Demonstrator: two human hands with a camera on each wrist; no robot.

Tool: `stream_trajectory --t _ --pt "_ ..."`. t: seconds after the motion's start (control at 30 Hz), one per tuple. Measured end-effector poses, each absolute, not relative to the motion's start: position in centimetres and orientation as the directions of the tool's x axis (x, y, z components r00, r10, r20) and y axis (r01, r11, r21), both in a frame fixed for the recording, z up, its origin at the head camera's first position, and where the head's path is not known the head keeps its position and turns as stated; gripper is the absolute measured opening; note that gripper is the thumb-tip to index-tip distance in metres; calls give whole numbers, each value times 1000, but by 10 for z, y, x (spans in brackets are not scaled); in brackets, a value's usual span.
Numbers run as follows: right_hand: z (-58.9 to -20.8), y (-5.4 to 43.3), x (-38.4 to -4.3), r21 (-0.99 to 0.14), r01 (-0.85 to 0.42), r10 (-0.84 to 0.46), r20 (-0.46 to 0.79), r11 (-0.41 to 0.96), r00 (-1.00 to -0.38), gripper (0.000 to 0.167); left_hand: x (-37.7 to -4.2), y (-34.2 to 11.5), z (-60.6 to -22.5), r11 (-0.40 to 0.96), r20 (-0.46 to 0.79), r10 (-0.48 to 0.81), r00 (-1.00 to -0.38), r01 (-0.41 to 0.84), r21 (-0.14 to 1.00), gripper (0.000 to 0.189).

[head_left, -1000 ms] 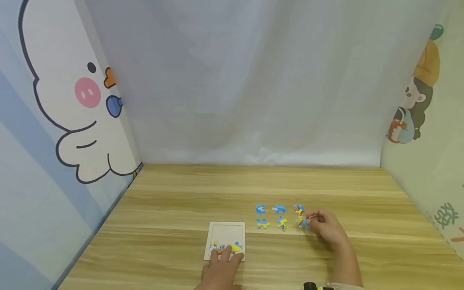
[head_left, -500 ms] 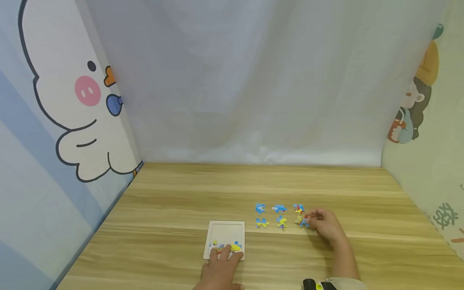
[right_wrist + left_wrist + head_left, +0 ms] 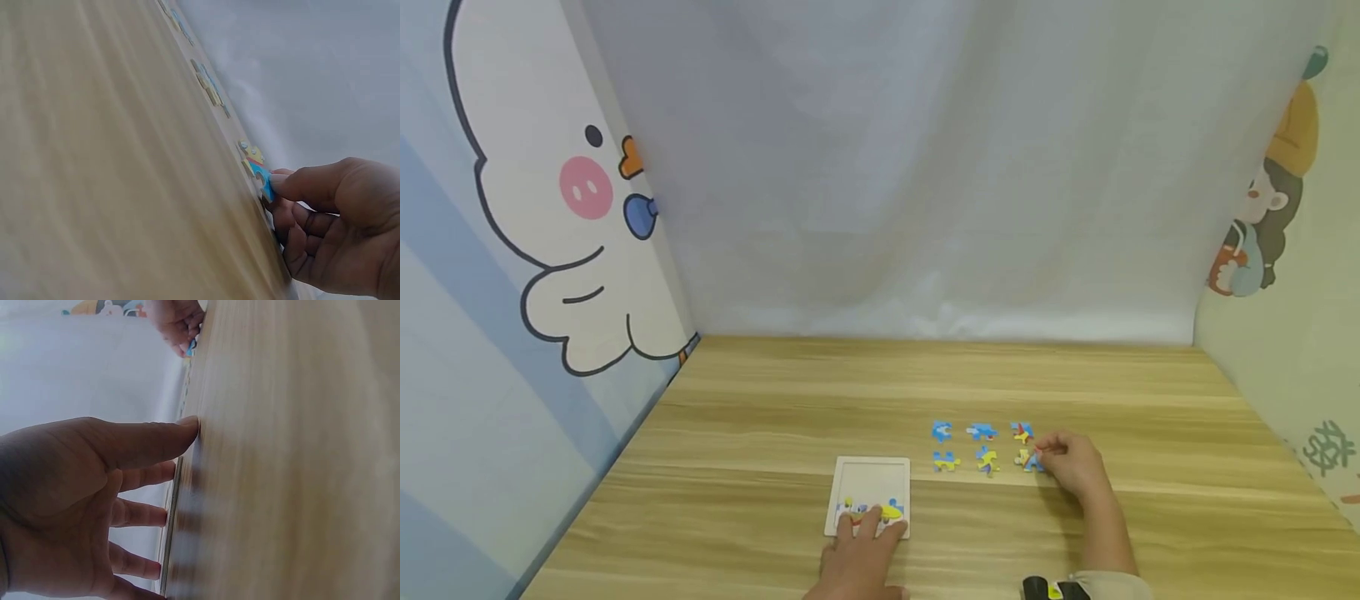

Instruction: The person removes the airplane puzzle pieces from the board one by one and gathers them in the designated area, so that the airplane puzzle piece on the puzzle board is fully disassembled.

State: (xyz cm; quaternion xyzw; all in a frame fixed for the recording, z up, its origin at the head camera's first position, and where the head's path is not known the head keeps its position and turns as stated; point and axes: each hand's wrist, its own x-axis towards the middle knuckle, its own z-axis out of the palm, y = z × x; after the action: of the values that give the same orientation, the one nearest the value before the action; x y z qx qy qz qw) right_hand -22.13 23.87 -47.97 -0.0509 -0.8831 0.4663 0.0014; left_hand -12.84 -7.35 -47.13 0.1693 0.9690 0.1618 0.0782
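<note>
My right hand (image 3: 1075, 465) pinches a yellow, red and blue puzzle piece (image 3: 257, 167) between thumb and fingers, at the right end of the front row of loose pieces. In the right wrist view the piece is slightly tilted, close over the table. My left hand (image 3: 859, 557) lies with spread fingers on the near side of a white puzzle tray (image 3: 872, 461), fingertips over the pieces fitted along its bottom. Its thumb (image 3: 187, 425) reaches to the table beside the tray. Part of a yellow shape (image 3: 891, 512) shows past the fingers; the rest of that row is partly covered.
Other loose pieces lie right of the tray: a blue piece (image 3: 942, 431), a blue-and-white piece (image 3: 981, 431) and a blue-red one (image 3: 1022, 431) behind, a yellow-blue piece (image 3: 945, 462) and another yellow piece (image 3: 987, 460) in front. A white curtain (image 3: 925, 208) hangs behind the wooden table (image 3: 737, 467).
The right hand stays at the same piece, which shows a little more between the fingers. The left hand keeps its place on the tray. The head view has shifted slightly.
</note>
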Motion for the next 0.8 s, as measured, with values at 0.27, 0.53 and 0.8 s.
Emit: stream_trajectory --t 0.27,0.53,0.8 --pt "-480 239 -220 -819 89 114 -29 567 -993 17 -130 -73 -471 888 -112 353 -929 295 354 70" --pt "-480 239 -215 -815 93 107 -38 572 -994 23 -130 -70 -473 886 -113 354 -929 294 358 71" --pt "-474 232 -210 -811 48 73 -6 583 -997 27 -130 -75 -475 866 -152 344 -927 251 433 72"
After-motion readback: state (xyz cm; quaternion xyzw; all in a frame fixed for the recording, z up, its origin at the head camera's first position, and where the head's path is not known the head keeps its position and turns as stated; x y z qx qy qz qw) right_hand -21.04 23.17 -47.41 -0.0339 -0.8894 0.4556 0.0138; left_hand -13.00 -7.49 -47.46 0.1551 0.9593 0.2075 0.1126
